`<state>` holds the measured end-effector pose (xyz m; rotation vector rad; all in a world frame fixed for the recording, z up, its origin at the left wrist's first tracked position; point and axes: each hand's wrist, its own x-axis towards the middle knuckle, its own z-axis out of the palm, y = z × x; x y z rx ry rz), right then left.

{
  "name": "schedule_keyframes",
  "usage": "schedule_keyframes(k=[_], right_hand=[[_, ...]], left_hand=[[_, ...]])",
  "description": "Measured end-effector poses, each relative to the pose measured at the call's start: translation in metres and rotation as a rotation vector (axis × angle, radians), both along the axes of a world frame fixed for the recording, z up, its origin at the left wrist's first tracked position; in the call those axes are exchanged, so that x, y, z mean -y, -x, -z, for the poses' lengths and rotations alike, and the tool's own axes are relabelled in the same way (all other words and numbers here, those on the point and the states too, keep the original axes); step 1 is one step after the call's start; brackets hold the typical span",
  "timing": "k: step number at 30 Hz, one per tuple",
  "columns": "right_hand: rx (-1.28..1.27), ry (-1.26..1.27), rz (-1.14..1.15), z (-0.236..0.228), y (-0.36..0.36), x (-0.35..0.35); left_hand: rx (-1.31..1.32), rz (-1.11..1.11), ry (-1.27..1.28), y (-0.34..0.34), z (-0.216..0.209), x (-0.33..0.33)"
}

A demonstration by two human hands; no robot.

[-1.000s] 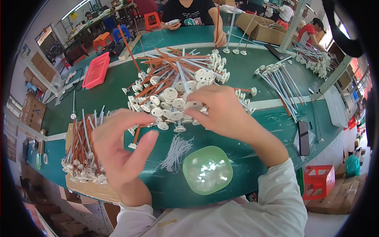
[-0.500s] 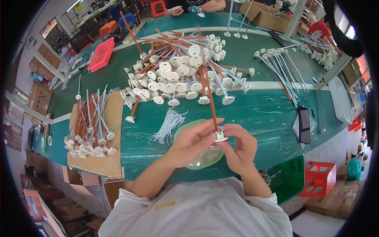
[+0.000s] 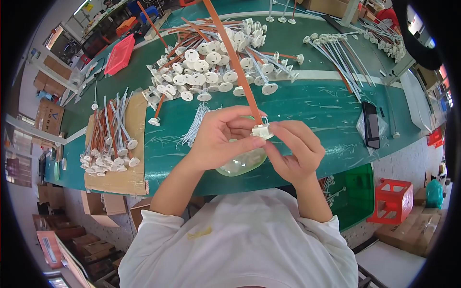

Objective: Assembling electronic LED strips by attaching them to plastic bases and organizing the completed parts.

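Observation:
Between my hands stands a long flat reddish-brown rod [image 3: 238,69] with a white round base [image 3: 261,131] at its lower end. The rod leans away and to the left. My left hand [image 3: 216,139] pinches the base from the left, its thumb along the near side. Fingertips of my right hand [image 3: 298,150] press on the base's right edge, by a thin white loop of cord. Below them sits a translucent light-green bowl [image 3: 240,166] with small pieces in it, partly hidden by my left hand. A bundle of thin white cords [image 3: 194,127] lies left of the bowl.
A big heap of similar white-based rods [image 3: 201,69] fills the table's middle. More rods lie on cardboard [image 3: 137,144] at left and in a group [image 3: 336,57] at far right. A phone [image 3: 370,126] lies right. A green crate [image 3: 353,201] stands below the table's right edge.
The view has shifted, so the table sits higher in it. The rod now tilts further left and looks nearer. Both hands have stayed on its base, with the right fingertips repositioned slightly.

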<state>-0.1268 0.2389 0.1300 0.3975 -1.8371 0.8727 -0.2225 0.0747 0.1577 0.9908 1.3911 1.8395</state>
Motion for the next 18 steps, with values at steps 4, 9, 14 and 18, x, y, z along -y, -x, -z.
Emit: schedule_keyframes(k=[4,9,14,18], right_hand=[[-0.042,-0.032,0.076,0.0,0.001,0.004],[-0.023,-0.007,0.115,0.007,-0.004,0.009],[-0.007,-0.042,0.12,0.01,-0.001,0.006],[0.004,-0.108,0.081,0.008,0.012,0.003]], left_hand=[[-0.039,-0.014,-0.002,-0.005,0.009,0.001],[0.072,0.038,0.048,-0.006,0.013,0.0],[-0.03,0.067,0.106,0.009,0.021,-0.001],[-0.135,0.004,0.147,0.019,0.024,-0.003]])
